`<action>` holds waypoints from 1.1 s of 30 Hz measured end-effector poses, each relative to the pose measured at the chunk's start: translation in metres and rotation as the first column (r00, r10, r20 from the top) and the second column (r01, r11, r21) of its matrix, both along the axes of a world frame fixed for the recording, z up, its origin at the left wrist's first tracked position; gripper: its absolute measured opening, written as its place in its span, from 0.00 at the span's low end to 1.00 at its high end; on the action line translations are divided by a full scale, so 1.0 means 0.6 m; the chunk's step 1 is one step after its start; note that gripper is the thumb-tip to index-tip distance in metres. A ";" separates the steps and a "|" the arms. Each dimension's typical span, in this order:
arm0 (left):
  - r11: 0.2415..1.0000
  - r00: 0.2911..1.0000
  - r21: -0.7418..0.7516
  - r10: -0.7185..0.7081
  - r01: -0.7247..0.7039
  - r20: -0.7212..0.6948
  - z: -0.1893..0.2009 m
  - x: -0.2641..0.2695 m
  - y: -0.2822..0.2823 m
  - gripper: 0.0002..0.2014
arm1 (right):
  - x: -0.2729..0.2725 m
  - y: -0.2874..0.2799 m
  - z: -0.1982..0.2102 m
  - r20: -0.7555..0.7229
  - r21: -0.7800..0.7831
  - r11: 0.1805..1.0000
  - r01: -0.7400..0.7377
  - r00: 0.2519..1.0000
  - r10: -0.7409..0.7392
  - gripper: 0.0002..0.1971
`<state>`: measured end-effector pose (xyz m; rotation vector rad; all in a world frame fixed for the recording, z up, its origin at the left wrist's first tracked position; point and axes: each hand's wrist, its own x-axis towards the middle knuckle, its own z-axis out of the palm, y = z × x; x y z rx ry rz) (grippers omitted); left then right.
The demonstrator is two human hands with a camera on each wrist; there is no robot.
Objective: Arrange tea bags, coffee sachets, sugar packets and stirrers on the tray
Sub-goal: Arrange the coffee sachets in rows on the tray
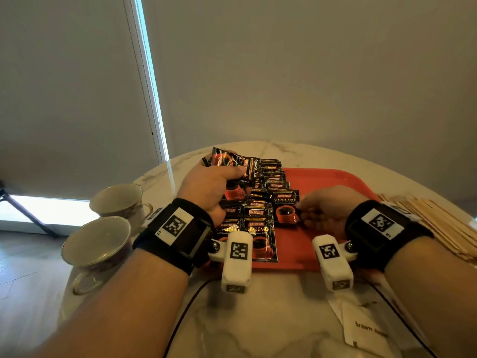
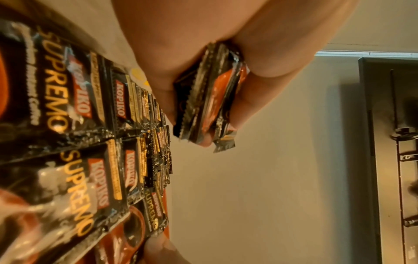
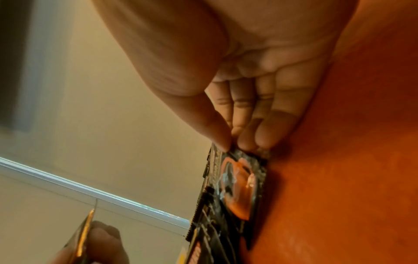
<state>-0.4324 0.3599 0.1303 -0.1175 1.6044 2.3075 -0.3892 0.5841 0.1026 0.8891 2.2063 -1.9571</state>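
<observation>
Left hand (image 1: 206,187) raised over the far left of the red plastic tray (image 1: 335,179), fingers and thumb curled round a small stack of black-and-orange foil coffee sachets (image 2: 208,96). Right hand (image 1: 327,210) low on the tray, thumb and fingertips (image 3: 264,137) pinching the near edge of one more sachet (image 1: 285,206) lying flat at the right of the overlapping rows of sachets (image 1: 258,210). Beside the tray on the white marble table (image 1: 271,319): pale wooden stirrers (image 1: 436,220) at right, two white china cups (image 1: 108,228) at left

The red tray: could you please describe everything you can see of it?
The red tray looks like smooth plastic with a raised rim and rounded corners. It lies flat on the marble table. Overlapping rows of coffee sachets cover its left part; the right hand rests on it, pinching one sachet's edge.
</observation>
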 end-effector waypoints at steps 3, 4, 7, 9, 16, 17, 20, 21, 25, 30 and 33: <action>1.000 1.000 -0.006 -0.008 0.008 -0.005 -0.001 -0.003 -0.002 0.19 | -0.001 -0.001 0.004 0.029 0.027 0.999 -0.041 0.999 0.040 0.03; 1.000 1.000 -0.012 -0.007 0.007 -0.003 -0.001 -0.004 -0.003 0.19 | -0.001 0.000 0.006 0.036 0.036 0.998 -0.049 0.998 0.047 0.03; 1.000 1.000 -0.005 -0.013 0.013 0.015 0.001 -0.005 -0.005 0.18 | -0.002 0.001 0.009 0.052 0.063 0.996 -0.065 0.997 0.062 0.02; 1.000 1.000 -0.005 -0.017 0.017 0.017 0.002 -0.004 -0.005 0.17 | 0.000 -0.001 0.010 0.054 0.070 0.995 -0.075 0.996 0.071 0.02; 0.999 0.999 -0.006 -0.035 0.035 0.024 0.001 -0.005 -0.007 0.15 | 0.001 -0.002 0.011 0.046 0.049 0.996 -0.081 0.996 0.078 0.02; 0.999 0.999 -0.003 -0.033 0.033 0.026 0.001 -0.006 -0.007 0.16 | 0.001 -0.002 0.011 0.046 0.046 0.996 -0.077 0.996 0.075 0.02; 0.999 0.999 0.007 -0.031 0.031 0.031 -0.001 -0.007 -0.008 0.18 | 0.000 -0.002 0.009 0.036 0.027 0.997 -0.067 0.997 0.066 0.03; 1.000 0.999 0.005 -0.030 0.030 0.030 -0.002 -0.008 -0.007 0.19 | 0.000 -0.002 0.009 0.027 0.017 0.998 -0.056 0.998 0.056 0.04; 1.000 0.999 0.000 -0.027 0.027 0.033 0.000 -0.008 -0.006 0.18 | -0.003 0.000 0.008 -0.022 0.003 1.000 -0.016 1.000 0.016 0.08; 1.000 0.999 0.002 -0.027 0.027 0.028 -0.004 -0.010 -0.005 0.20 | -0.008 -0.001 0.005 -0.033 0.016 1.000 -0.027 0.999 0.028 0.10; 1.000 0.999 0.002 -0.022 0.022 0.024 -0.006 -0.011 -0.004 0.19 | -0.010 0.001 0.003 -0.036 -0.008 1.000 -0.015 0.999 0.015 0.10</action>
